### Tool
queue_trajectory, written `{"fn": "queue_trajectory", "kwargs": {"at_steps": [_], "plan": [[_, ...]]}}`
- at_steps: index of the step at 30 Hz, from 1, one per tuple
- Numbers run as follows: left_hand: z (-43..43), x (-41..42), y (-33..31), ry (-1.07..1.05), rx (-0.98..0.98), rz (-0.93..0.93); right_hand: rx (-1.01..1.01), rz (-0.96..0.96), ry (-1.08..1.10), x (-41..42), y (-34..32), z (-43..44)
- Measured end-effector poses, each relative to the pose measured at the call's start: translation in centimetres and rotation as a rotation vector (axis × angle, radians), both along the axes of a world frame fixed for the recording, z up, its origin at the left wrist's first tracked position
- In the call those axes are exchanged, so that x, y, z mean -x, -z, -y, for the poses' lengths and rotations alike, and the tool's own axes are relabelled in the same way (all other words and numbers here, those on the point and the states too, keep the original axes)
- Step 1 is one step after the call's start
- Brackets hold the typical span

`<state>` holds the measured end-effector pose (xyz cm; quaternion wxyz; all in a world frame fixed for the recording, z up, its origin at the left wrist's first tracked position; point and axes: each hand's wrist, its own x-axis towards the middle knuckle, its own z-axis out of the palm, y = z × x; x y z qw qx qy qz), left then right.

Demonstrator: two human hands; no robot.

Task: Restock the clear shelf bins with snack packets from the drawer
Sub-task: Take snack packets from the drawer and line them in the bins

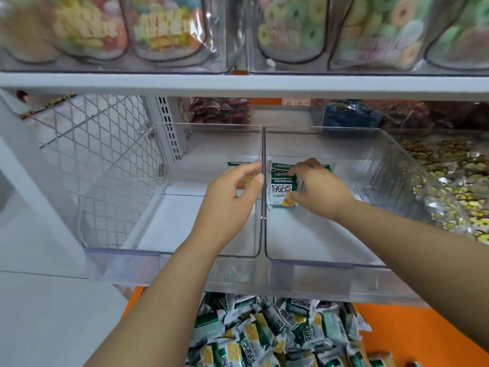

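Note:
Two clear shelf bins stand side by side: the left bin (pixel 169 223) and the right bin (pixel 375 181). My left hand (pixel 232 197) reaches into the left bin, fingers loosely curled over a green-and-white snack packet (pixel 238 164) that is mostly hidden behind it. My right hand (pixel 315 186) is inside the right bin, fingers pinching green-and-white packets (pixel 280 189) that lie at the bin's back. Below the shelf, the drawer (pixel 412 329), orange inside, holds a heap of several of the same packets (pixel 270 337).
A white shelf board (pixel 238 84) runs overhead with clear bins of coloured candy (pixel 164 30) above it. A wire mesh panel (pixel 105 133) stands at the left. Yellow-patterned packets (pixel 455 186) fill the bin to the right. Dark snack bags (pixel 222 109) sit behind.

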<state>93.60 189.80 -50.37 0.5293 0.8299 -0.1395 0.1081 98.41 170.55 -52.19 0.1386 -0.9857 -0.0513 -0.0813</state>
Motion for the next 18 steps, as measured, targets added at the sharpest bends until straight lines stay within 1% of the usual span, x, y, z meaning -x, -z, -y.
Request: {"fn": "queue_trajectory", "kwargs": {"at_steps": [3,7,9,11,13,15,18], "plan": [[-0.5,2.3,-0.2,-0.064,-0.072,0.139,-0.040,0.105,-0.075,3.8,-1.8,-0.4],[-2.4,6.2,1.1,-0.129,-0.165,0.356,-0.111,0.302,-0.255,10.7,-2.6,-1.2],[-3.6,8.4,2.5,-0.105,-0.255,0.411,-0.136,0.381,-0.319,14.0,-2.3,-1.8],[-4.8,10.5,4.0,-0.037,-0.371,0.414,-0.124,0.389,-0.399,16.6,-1.1,-2.5],[-5.8,12.1,5.6,0.043,-0.485,0.378,-0.118,0.320,-0.499,18.5,0.9,-3.1],[-6.7,12.9,7.5,0.108,-0.598,0.304,-0.102,0.194,-0.551,19.4,3.6,-3.5],[-7.8,13.0,10.1,0.179,-0.776,0.126,-0.001,-0.063,-0.498,19.3,8.2,-4.1]]}}
